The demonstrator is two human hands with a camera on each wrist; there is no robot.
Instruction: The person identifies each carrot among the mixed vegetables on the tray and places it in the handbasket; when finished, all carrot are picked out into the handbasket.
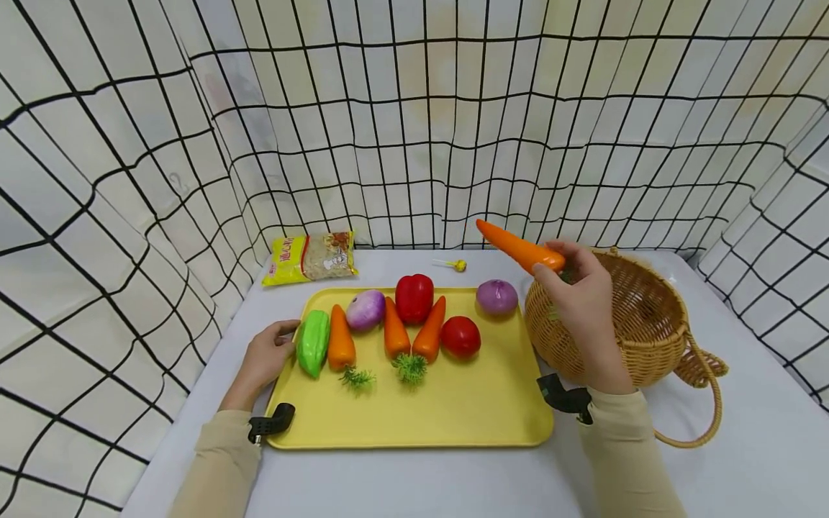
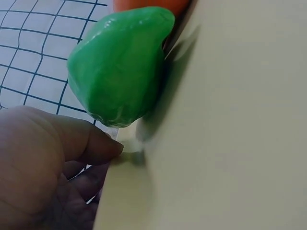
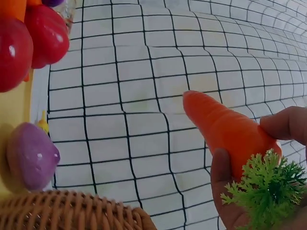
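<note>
In the head view my right hand (image 1: 581, 295) holds up a toy carrot (image 1: 518, 247) by its thick end, above the wicker basket (image 1: 654, 306). The right wrist view shows thumb and fingers around that carrot (image 3: 223, 127), its green leaves (image 3: 268, 189) by the palm. My left hand (image 1: 267, 356) grips the left rim of the yellow tray (image 1: 414, 417), beside a green starfruit-like piece (image 1: 314, 343). On the tray lie three more carrots (image 1: 341, 338), two purple onions (image 1: 365, 310), a red bell pepper (image 1: 414, 298) and a tomato (image 1: 460, 337).
A yellow packet (image 1: 311, 257) lies behind the tray's left corner. Near the back edge sits a small yellow item (image 1: 459, 265). The basket's rope handle (image 1: 715, 410) hangs onto the white table at the right. A black grid net (image 1: 414, 122) surrounds the table's back and sides.
</note>
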